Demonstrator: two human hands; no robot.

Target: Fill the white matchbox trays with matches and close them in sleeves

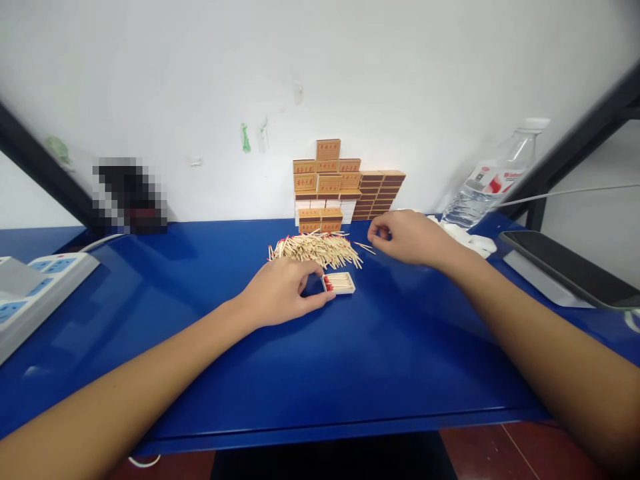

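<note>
My left hand (pixel 287 288) rests on the table with thumb and forefinger closed around the left end of a small white matchbox tray (pixel 350 291). Several red-tipped matches (pixel 340 281) lie in that tray. Right behind it spreads a heap of loose matches (pixel 317 250), heads mostly to the left. My right hand (pixel 403 237) is to the right of the heap, fingers curled in toward the thumb; whether anything is between them is hidden. A few stray matches (pixel 365 247) lie just left of its fingertips.
Stacked matchboxes (pixel 327 181) stand against the wall behind the heap. A plastic bottle (pixel 493 177) leans at the back right, near crumpled white tissue (pixel 467 239) and a phone (pixel 575 267). A power strip (pixel 45 287) sits at the left of the blue table (pixel 300 380).
</note>
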